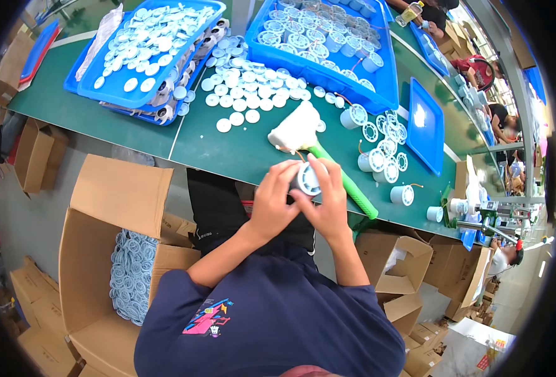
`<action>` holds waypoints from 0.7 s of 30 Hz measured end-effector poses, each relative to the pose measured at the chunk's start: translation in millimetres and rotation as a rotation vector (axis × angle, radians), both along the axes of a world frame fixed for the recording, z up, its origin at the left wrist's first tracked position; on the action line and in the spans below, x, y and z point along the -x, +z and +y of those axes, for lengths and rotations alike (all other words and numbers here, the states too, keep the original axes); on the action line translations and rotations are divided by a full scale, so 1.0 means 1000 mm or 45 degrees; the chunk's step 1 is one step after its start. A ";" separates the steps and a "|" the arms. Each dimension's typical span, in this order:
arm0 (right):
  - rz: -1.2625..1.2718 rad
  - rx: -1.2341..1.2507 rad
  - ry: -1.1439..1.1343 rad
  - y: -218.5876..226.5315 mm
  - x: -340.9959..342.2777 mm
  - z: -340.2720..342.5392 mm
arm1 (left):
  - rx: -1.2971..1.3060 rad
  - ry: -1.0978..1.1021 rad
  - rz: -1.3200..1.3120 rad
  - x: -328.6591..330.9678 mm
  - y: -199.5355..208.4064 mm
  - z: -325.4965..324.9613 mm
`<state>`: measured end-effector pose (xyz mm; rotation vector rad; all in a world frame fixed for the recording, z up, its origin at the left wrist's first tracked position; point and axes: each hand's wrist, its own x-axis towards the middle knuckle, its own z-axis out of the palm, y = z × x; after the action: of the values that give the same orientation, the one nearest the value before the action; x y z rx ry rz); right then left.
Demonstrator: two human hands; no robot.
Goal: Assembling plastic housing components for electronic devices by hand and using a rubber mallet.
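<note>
Both hands are wrapped round a light blue cylindrical housing (307, 180) with a slotted round face, held just off the near edge of the green table. My left hand (273, 200) grips its left side. From the right, my right hand (329, 202) closes on it, thumb low by the rim. A thin orange wire sticks out above the fingers. Just beyond them lies a mallet with a white head (295, 128) and a green handle (348, 183). To its right stand several similar housings (371, 161) with wires, beside loose slotted rings (388, 147).
White discs (246, 94) are spread across the green table (209, 147); more fill a blue tray (88, 87) at the left. A blue bin (378, 94) holds many housings. An empty-looking blue tray (424, 135) lies right. An open carton (80, 264) of blue rings stands at my left.
</note>
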<state>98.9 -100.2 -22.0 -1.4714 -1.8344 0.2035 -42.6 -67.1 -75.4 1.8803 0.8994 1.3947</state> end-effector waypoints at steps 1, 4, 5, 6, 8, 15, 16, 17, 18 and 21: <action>0.126 0.056 -0.082 -0.004 -0.008 -0.003 | 0.015 -0.071 0.056 -0.006 0.005 0.000; 0.143 -0.041 -0.440 -0.014 -0.046 -0.012 | 0.012 -0.202 0.142 -0.020 0.017 0.001; 0.136 -0.044 -0.576 -0.018 -0.061 -0.018 | -0.008 -0.183 0.134 -0.026 0.020 0.003; 0.128 0.004 -0.676 -0.019 -0.073 -0.023 | -0.028 -0.164 0.125 -0.031 0.022 0.006; 0.127 0.044 -0.801 -0.028 -0.090 -0.036 | -0.051 -0.137 0.121 -0.052 0.030 0.021; 0.072 0.024 -0.972 -0.049 -0.089 -0.051 | -0.007 -0.028 0.485 -0.158 0.012 0.098; 0.082 -0.015 -0.976 -0.048 -0.088 -0.051 | 0.040 -0.025 0.475 -0.167 0.002 0.108; 0.064 -0.068 -0.961 -0.044 -0.089 -0.051 | 0.120 -0.057 0.474 -0.173 -0.005 0.118; 0.063 -0.079 -0.958 -0.040 -0.092 -0.051 | 0.201 -0.083 0.472 -0.174 -0.012 0.127; 0.165 -0.134 -0.995 -0.025 -0.106 -0.054 | 0.119 -0.126 0.367 -0.170 0.004 0.121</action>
<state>204.6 -154.6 -47.4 -1.9231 -1.0429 -0.1774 127.8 54.1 -71.7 2.0557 0.9756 1.0219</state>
